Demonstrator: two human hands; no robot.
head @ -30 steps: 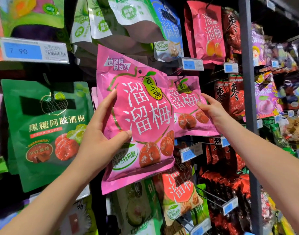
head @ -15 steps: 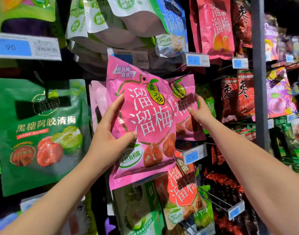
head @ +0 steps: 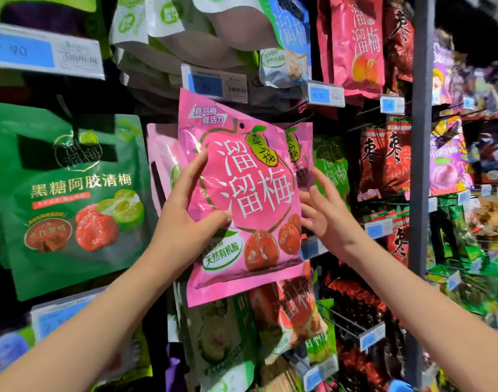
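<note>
Gripping the pink plum pouch (head: 250, 193) in my left hand (head: 182, 222), thumb pressed on its front, fingers (head: 191, 171) curled round its left edge; it sits tilted before the rack, just under a blue price tag (head: 216, 83), half covering a matching pouch (head: 301, 148); my right hand (head: 326, 219) hovers at its right edge, fingers spread and loose, holding nothing; a green pouch (head: 72, 193) hangs left

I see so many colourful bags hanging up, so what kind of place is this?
Most likely a shop's snack aisle. Bags like the green pouch hang in rows, blue price tags sit among them, and the left hand holds a pink plum bag.
</note>
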